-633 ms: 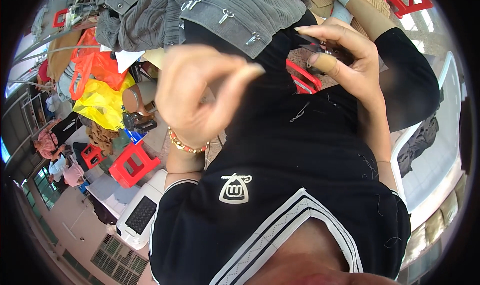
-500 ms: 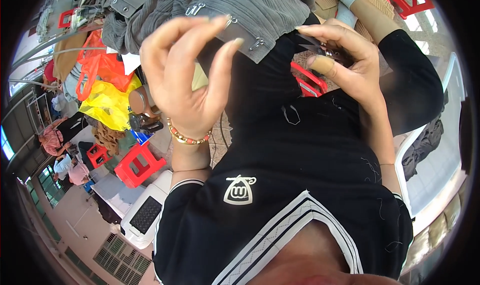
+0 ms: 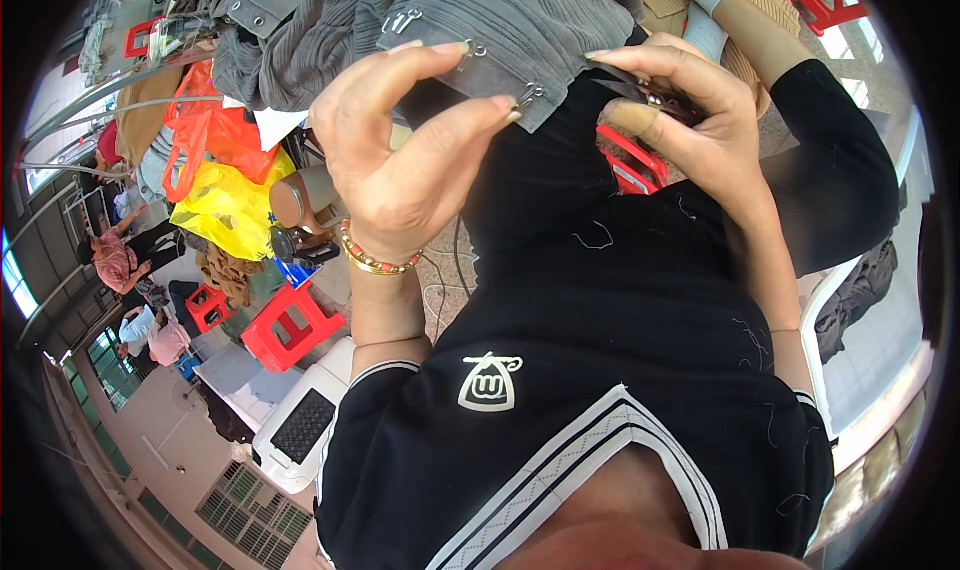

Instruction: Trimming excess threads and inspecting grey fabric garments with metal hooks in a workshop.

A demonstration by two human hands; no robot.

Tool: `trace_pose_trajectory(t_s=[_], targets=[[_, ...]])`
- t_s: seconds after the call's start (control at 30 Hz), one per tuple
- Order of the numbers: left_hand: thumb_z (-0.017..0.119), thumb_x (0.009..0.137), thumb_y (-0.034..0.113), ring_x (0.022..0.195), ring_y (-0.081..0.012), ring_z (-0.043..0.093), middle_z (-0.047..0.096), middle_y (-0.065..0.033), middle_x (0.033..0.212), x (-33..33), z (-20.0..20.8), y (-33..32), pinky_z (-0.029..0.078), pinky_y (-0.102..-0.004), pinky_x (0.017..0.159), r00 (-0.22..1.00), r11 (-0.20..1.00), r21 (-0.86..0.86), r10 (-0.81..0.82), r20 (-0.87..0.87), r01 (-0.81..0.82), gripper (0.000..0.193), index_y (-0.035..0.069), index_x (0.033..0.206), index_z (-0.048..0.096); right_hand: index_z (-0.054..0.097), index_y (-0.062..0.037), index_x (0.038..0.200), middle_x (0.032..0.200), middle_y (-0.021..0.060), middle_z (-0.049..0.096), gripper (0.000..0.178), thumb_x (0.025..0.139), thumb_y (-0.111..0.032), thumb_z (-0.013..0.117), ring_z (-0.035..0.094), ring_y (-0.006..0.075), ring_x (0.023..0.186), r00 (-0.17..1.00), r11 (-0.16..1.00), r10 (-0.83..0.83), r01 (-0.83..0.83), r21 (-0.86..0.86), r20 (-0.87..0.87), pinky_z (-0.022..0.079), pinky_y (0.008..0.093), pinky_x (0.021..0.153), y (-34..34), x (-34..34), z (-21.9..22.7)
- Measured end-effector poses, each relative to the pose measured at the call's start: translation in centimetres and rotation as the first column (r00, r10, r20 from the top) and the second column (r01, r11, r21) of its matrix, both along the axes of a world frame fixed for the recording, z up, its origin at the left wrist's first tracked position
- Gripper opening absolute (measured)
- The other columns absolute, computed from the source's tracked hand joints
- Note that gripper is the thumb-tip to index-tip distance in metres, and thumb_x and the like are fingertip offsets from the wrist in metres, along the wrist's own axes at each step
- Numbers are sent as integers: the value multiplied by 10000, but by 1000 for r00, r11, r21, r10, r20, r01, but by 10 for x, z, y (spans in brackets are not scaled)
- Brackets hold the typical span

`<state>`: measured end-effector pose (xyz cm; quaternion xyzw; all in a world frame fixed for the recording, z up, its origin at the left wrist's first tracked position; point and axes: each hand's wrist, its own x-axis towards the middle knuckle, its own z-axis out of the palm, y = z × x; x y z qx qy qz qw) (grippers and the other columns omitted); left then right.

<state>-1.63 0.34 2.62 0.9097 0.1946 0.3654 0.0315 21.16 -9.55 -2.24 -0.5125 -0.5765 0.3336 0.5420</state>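
Across my lap lies a grey ribbed garment (image 3: 530, 30) with a smooth band along its near edge. Small silver wire fittings (image 3: 408, 20) sit along that band; they look like hooks or pins. My left hand (image 3: 410, 140) is over the band's near edge, thumb and fingers apart. Its thumb tip overlaps the fitting at the right end; whether it touches cannot be made out. My right hand (image 3: 700, 110), with a tan wrap on the thumb, closes around small dark thread snips (image 3: 625, 85). Their blades point left, just beside the garment's edge.
On the left are red and yellow plastic bags (image 3: 225, 210), a red stool (image 3: 290, 328) and a white case (image 3: 300, 430). People (image 3: 120, 260) are farther off. A white tub (image 3: 870, 340) with dark cloth stands at my right. Loose threads (image 3: 595, 238) cling to my black clothes.
My left hand has moved slightly right and down, its thumb now at the right-end fitting. The right hand still grips the snips. The whole view has shifted a little.
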Motion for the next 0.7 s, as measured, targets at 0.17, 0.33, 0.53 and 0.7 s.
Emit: trace_pose_trajectory(t_s=[0.17, 0.33, 0.53, 0.7], targets=[[836, 602, 141, 1087, -288, 551, 626, -73, 1146, -6, 4, 8, 430, -370, 931, 999, 999, -16, -29, 17, 29, 240, 143, 818, 729, 725, -57, 1079, 784, -42, 500, 320, 761, -56, 769, 432, 28, 676, 998, 999, -50, 50, 16, -31, 319, 186, 573, -1, 3, -3], [848, 614, 96, 1164, -322, 537, 577, -137, 1200, -1, 20, 19, 434, -448, 1008, 969, 987, 4, -157, -193, 160, 406, 91, 1002, 729, 671, 15, 1143, 933, -1, 568, 351, 796, 47, 701, 530, 45, 837, 998, 999, 7, -9, -32, -56, 408, 175, 726, -6, 10, -3], [812, 657, 66, 1177, -337, 558, 619, -146, 1199, 11, 25, 22, 444, -410, 980, 946, 966, -168, -233, -225, 198, 391, 69, 1038, 722, 659, 22, 1166, 971, 14, 597, 363, 807, 49, 696, 562, 65, 872, 996, 999, -4, 1, -34, -90, 429, 184, 757, -7, 10, 0], [796, 678, 41, 1160, -312, 577, 627, -155, 1188, 11, 31, 22, 468, -372, 949, 944, 953, -253, -228, -237, 166, 375, 43, 1044, 714, 660, 17, 1171, 962, 20, 595, 378, 797, 39, 709, 550, 68, 854, 994, 1000, -14, 14, 0, -106, 417, 185, 730, -4, 8, 3]])
